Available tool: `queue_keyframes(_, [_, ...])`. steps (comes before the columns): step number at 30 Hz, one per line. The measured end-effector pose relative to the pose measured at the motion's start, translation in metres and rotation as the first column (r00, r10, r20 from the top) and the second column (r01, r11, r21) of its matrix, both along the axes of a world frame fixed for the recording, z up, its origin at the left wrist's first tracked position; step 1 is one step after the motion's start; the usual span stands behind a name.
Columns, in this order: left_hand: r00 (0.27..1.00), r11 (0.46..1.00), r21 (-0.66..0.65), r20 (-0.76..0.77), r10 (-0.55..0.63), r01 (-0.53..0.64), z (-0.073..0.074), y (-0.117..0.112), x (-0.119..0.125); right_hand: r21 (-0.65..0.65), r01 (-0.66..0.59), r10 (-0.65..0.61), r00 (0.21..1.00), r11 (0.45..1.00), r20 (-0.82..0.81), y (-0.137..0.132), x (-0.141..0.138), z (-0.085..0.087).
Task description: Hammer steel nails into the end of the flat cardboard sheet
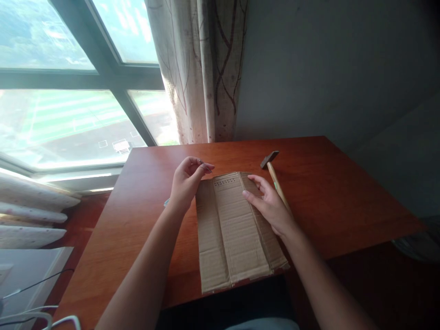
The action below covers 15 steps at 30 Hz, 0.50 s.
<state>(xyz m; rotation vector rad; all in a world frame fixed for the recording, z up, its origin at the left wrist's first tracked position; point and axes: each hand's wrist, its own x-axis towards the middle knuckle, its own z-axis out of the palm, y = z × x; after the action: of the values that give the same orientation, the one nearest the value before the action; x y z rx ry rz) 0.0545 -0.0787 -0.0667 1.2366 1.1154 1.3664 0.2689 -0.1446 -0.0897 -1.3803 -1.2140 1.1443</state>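
Observation:
A flattened piece of brown cardboard lies on the reddish wooden table, with a row of small holes near its far edge. My left hand hovers at the cardboard's far left corner, thumb and fingers pinched on a small thin nail. My right hand rests flat on the cardboard's right fold, fingers spread. A hammer with a wooden handle lies on the table just behind my right hand, its dark head pointing away from me.
A window fills the left side, with a patterned curtain at the table's far edge. A grey wall stands behind the table. Cables lie at the lower left, off the table.

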Motion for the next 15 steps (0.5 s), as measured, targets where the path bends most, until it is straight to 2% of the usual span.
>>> queue_keyframes(3, [0.998,0.998,0.061,-0.059,0.023,-0.019,-0.001,0.0,0.0,0.03,0.021,-0.025,0.989,0.999,0.146,-0.001,0.001,-0.006])
queue_keyframes(6, [0.959,0.981,0.195,-0.273,0.075,-0.021,0.002,-0.004,0.001,0.056,0.028,-0.042,0.965,0.998,0.257,-0.001,0.003,-0.01])
queue_keyframes(8, [0.907,0.963,0.262,-0.417,0.06,0.057,0.008,-0.008,0.004,0.073,0.022,-0.044,0.95,0.997,0.309,-0.001,0.004,-0.01])
queue_keyframes(10, [0.858,0.947,0.274,-0.513,-0.005,0.17,0.015,-0.012,0.01,0.089,0.009,-0.041,0.933,0.996,0.359,0.0,0.005,-0.007])
queue_keyframes(12, [0.814,0.933,0.246,-0.576,-0.079,0.264,0.02,-0.013,0.017,0.088,-0.007,-0.029,0.916,0.996,0.4,0.001,0.005,-0.002])
queue_keyframes(15, [0.772,0.928,0.185,-0.619,-0.145,0.323,0.022,-0.011,0.026,0.064,-0.013,-0.016,0.895,0.998,0.446,0.001,0.003,0.008])
